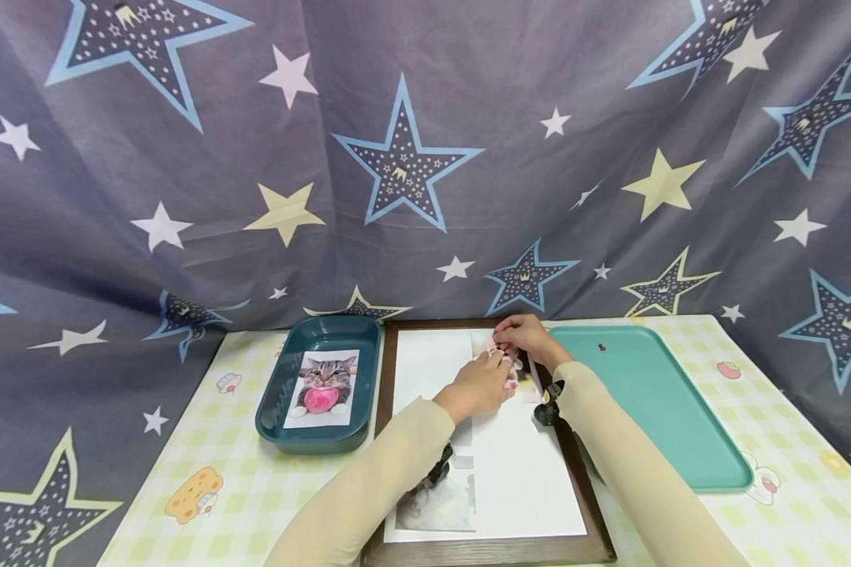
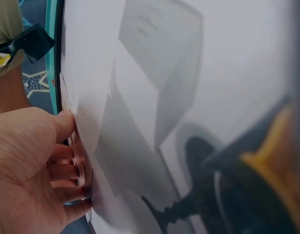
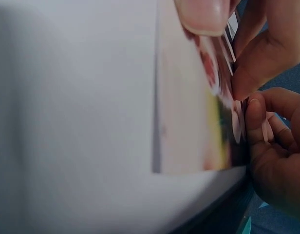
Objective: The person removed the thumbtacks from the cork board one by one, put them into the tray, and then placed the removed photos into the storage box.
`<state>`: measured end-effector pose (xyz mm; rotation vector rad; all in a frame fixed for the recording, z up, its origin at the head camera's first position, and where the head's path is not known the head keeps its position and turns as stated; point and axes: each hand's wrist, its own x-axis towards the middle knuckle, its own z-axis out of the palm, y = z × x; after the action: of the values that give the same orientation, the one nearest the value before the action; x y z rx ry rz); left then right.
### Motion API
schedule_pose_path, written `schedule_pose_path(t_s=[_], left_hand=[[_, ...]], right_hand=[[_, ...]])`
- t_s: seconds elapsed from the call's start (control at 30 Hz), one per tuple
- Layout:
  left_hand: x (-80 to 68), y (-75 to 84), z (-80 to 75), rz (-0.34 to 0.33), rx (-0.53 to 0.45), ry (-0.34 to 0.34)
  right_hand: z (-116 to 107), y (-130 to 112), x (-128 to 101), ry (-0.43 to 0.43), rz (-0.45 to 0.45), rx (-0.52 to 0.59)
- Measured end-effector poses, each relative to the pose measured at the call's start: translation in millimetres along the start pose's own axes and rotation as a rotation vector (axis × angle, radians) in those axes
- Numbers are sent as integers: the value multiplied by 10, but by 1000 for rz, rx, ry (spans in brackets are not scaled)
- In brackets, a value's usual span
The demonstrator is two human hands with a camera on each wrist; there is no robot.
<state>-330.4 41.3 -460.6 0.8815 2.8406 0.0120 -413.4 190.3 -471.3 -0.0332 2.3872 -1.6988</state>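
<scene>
Near the top right of a framed white board (image 1: pixel 518 480), my left hand (image 1: pixel 484 383) presses straight fingers onto a colour photo (image 1: pixel 530 387). My right hand (image 1: pixel 528 339) is at the photo's top, thumb and index fingertips pinched together. The right wrist view has the photo (image 3: pixel 184 122) lying against the white surface, the left fingers (image 3: pixel 267 63) on it and the right hand (image 3: pixel 281 151) pinching close by. Whatever small thing the right fingertips hold is hidden; I cannot tell its kind. In the left wrist view the left hand (image 2: pixel 33 170) reaches along the photo's edge.
A dark blue tray (image 1: pixel 269 394) at the left holds a photo of a cat (image 1: pixel 326 390) with a pink heart. Right of the board lies a green tray (image 1: pixel 670 409) with a small red item (image 1: pixel 601 346). A grey picture (image 1: pixel 440 504) covers the board's lower left.
</scene>
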Motion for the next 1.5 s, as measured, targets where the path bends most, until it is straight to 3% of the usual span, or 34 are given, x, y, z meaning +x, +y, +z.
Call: schedule_pose_path(t_s=[0.37,0.87,1.5], left_hand=[[19,-54,-45,33,-12,19],[-47,-184,-128,55,-134,-82],[-13,-151,-105,78,-9,-57]], right_hand=[[-14,-15,0,-8,0,9],[-12,-6,-19,-21,-2,15],[-6,-15,-20,-11,3,14]])
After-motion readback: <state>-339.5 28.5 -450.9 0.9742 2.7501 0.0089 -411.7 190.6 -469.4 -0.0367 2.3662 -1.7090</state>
